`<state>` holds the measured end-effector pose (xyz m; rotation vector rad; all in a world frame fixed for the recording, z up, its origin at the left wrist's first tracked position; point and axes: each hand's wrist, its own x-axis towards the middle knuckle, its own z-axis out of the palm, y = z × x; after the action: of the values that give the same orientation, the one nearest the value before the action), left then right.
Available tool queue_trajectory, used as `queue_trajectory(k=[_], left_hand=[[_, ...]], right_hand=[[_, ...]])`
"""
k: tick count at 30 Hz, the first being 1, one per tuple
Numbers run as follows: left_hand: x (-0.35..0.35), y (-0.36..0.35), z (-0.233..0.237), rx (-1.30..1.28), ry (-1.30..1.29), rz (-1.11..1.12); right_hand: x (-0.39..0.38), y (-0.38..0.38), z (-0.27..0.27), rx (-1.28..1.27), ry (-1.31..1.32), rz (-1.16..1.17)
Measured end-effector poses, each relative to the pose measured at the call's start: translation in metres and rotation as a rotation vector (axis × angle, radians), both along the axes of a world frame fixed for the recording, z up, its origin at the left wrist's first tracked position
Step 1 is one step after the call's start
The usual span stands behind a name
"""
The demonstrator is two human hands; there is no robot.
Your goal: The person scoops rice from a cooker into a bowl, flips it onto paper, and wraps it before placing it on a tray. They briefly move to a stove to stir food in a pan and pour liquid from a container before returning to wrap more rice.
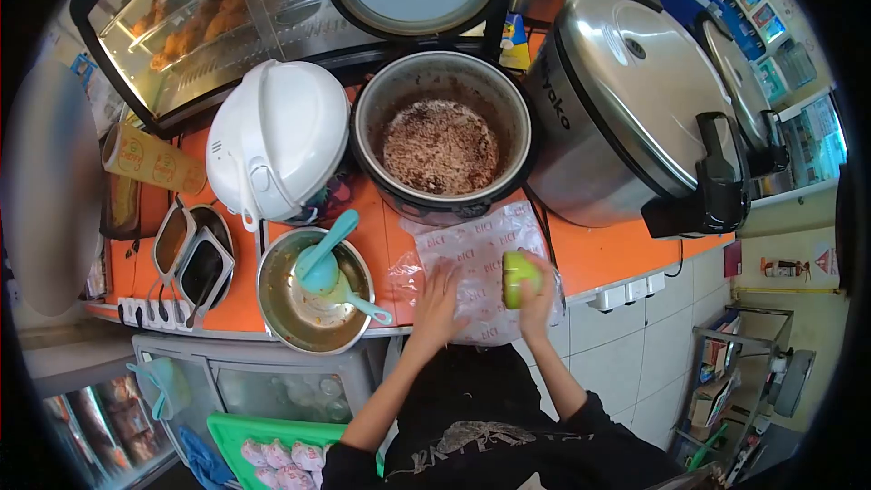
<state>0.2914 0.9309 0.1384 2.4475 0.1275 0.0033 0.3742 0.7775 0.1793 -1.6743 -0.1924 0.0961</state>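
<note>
A stack of printed white wrapping paper (481, 245) in clear plastic lies at the counter's front edge. My left hand (437, 307) rests on the paper's left side, fingers stretched out and holding nothing. In my right hand (539, 298) is a small green cup (519, 278), tipped on its side over the paper's right part; its inside does not show. Just behind the paper stands an open rice cooker (445, 204) with brownish-red rice (440, 147) low in its pot.
A steel bowl (272, 308) holding light-blue and green scoops (318, 270) is on the left. Around it are a white-lidded cooker (290, 127), sauce containers (204, 263) and a large steel cooker (581, 163). Wrapped portions sit in a green tray (227, 440) below.
</note>
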Motion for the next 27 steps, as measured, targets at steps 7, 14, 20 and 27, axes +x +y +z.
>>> queue_trajectory(k=[7,14,20,27], left_hand=[[0.015,-0.003,-0.021,0.209,0.121,0.037],[-0.050,-0.069,0.004,-0.173,-0.057,0.650],[-0.073,-0.101,-0.018,-0.421,0.006,0.811],[-0.081,-0.064,-0.022,-1.001,0.262,0.840]], right_hand=[[-0.010,0.009,-0.047,-0.953,-0.320,0.323],[0.037,-0.058,0.024,-0.634,-0.287,0.317],[0.064,-0.162,-0.097,-0.483,-0.271,-0.202],[-0.006,-0.131,-0.021,-0.739,-0.405,0.587]])
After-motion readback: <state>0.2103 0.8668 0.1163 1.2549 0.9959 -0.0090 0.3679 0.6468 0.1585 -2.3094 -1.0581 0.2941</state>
